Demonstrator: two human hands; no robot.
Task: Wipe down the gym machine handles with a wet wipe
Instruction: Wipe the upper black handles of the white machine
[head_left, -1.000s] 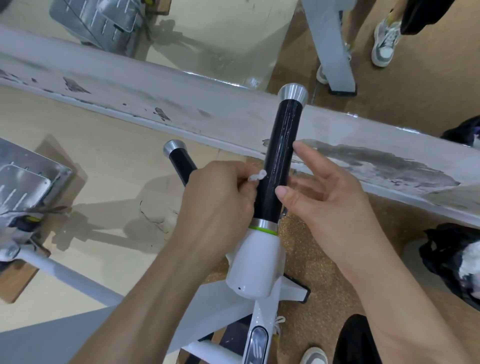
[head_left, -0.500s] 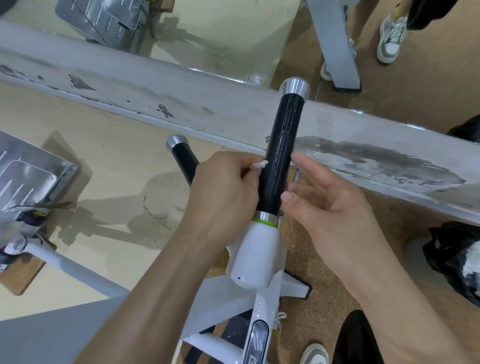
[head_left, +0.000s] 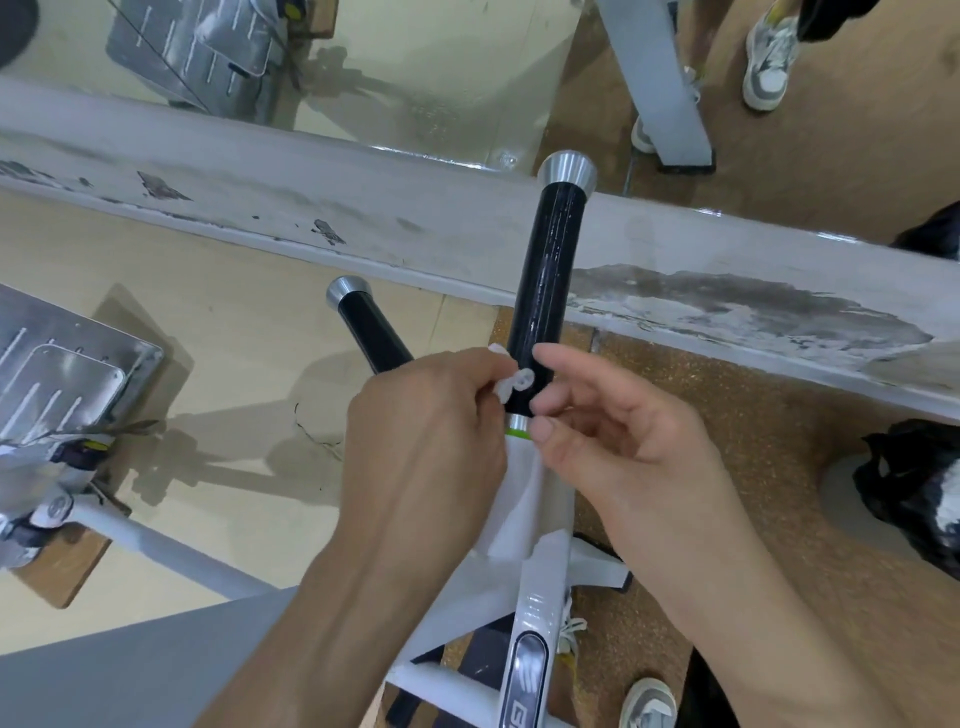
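Wet wipe (head_left: 511, 387) bunched small and white against the lower end of the upright black handle (head_left: 545, 291), just above its silver-and-green collar; mostly hidden inside the left hand (head_left: 421, 421), pinched between thumb and curled fingers. Right hand (head_left: 623, 447) just beside the handle, fingers loosely spread, holding nothing; fingertip contact hard to make out. Second handle (head_left: 371, 327) behind, lower part covered by the left hand. White machine frame (head_left: 540, 587) cut off below.

Our left grip (head_left: 426, 415) and right grip (head_left: 628, 447) are bare, and both arms (head_left: 337, 597) are bare too. Far down we wear a grey and white shoe (head_left: 647, 701) and a black trouser leg (head_left: 701, 699).
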